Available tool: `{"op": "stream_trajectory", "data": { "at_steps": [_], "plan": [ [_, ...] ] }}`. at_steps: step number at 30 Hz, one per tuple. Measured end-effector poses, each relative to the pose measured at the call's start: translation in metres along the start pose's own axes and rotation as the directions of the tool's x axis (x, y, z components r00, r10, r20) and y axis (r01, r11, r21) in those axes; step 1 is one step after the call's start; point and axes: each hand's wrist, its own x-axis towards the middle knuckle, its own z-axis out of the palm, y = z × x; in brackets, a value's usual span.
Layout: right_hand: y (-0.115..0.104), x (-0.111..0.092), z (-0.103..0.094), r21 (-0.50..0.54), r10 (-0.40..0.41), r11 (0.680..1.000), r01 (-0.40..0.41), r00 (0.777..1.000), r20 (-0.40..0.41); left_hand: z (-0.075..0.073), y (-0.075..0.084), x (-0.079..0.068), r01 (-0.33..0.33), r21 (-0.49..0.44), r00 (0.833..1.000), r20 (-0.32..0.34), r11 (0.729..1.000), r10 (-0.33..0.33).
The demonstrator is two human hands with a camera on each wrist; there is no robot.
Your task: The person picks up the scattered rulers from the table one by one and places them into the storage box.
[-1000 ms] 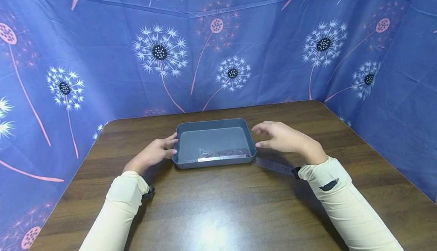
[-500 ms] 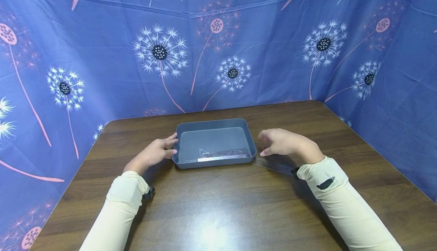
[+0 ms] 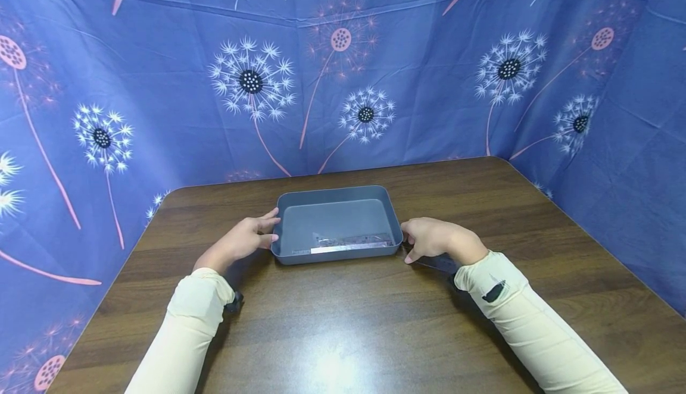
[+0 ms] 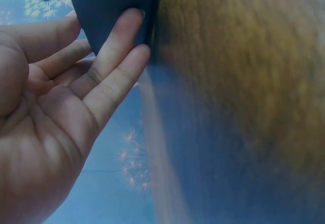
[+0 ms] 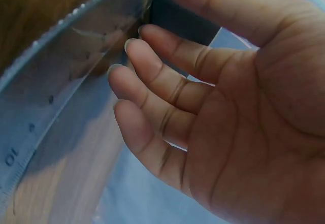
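A dark grey rectangular tray (image 3: 336,196) stands on the table. My left hand (image 3: 241,242) rests its fingertips against the tray's left end, fingers mostly straight, as the left wrist view also shows. Past the tray's right front corner lies a clear plastic ruler (image 3: 436,262), partly under my right hand (image 3: 439,239). The right hand's fingers and thumb bend loosely about the ruler's near end, the thumb on the near side. In the right wrist view the ruler (image 5: 56,89) shows its markings beside the fingertips; whether they touch it is hard to tell.
Inside the tray, along its front wall, lies a clear strip (image 3: 351,244) with a bright band, perhaps another ruler. The brown wooden table (image 3: 268,334) reflects a lamp. Blue cloth (image 3: 418,84) with dandelion prints hangs behind and at both sides.
My right hand has come down and toward me from beside the tray's right end to the ruler's near end. The left hand and tray have stayed put.
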Motion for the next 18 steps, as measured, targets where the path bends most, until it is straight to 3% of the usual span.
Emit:
{"op": "stream_trajectory", "data": {
  "at_steps": [9,18],
  "plan": [
    [-0.0032,-0.0018,0.0035,0.035,0.013,0.999,-0.012,1.0,-0.01,0.0008,-0.0001,-0.0004,0.002,0.014,1.0,0.003,1.0,-0.002],
    [-0.0045,-0.0017,0.0038,-0.006,0.014,1.0,-0.014,1.0,-0.01,0.0014,-0.0008,-0.0006,-0.008,0.012,1.0,-0.006,1.0,0.008]
  ]
}}
